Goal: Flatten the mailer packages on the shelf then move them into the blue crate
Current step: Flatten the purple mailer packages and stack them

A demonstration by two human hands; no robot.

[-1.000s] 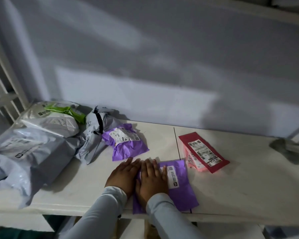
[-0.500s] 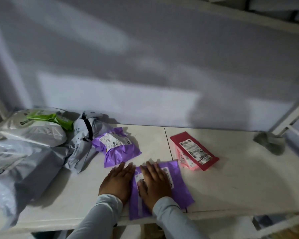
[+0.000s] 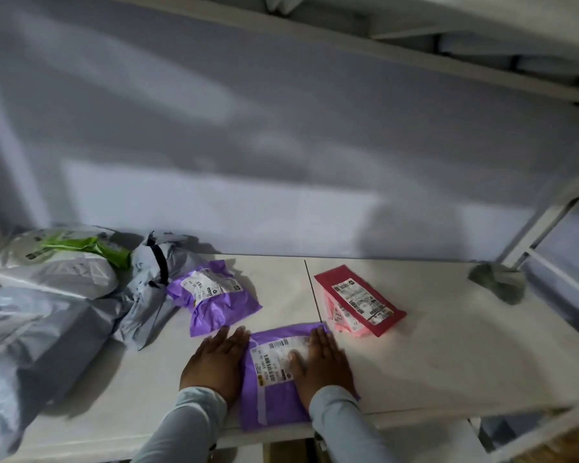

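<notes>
A purple mailer (image 3: 274, 389) with a white label lies flat at the front edge of the white shelf (image 3: 448, 355). My left hand (image 3: 214, 362) rests flat at its left edge with straight fingers. My right hand (image 3: 325, 362) presses flat on its right half. A second, puffier purple mailer (image 3: 214, 299) lies behind to the left. A red mailer (image 3: 358, 299) sits on a pink one (image 3: 341, 320) to the right. The blue crate is not in view.
Several grey and white mailers are heaped at the left, one large grey one (image 3: 37, 332), one with a green strip (image 3: 51, 265) and one crumpled (image 3: 154, 289). A grey lump (image 3: 497, 282) sits at the shelf's back right by the frame post. Another shelf runs overhead.
My hands have spread apart on the purple mailer, the right sliding right across it and the left to its left edge. The label now shows between them.
</notes>
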